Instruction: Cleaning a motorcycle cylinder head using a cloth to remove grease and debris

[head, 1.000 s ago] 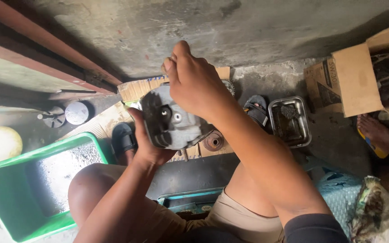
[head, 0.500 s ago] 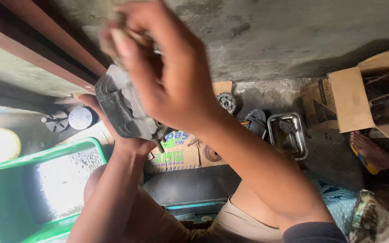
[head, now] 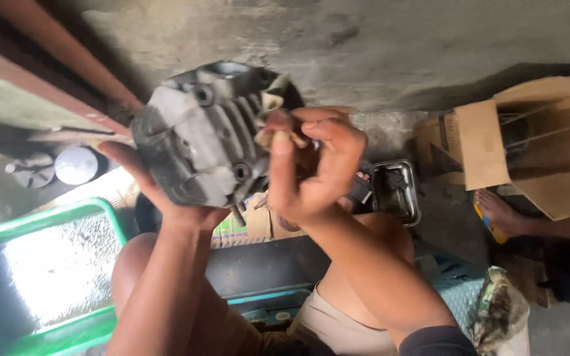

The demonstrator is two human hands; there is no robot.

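hands 2 [head: 166, 198] | finned engine part 1 [head: 199, 138] | green tub 1 [head: 67, 336] | metal tray 1 [head: 411, 198] | cardboard box 1 [head: 483, 145]

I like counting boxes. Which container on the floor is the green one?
The green tub at the left, below the left hand. The metal tray is silvery, and the cardboard box is brown.

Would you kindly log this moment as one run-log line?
left hand: holds finned engine part from below | right hand: fingertips on its fins | green basin: lower left
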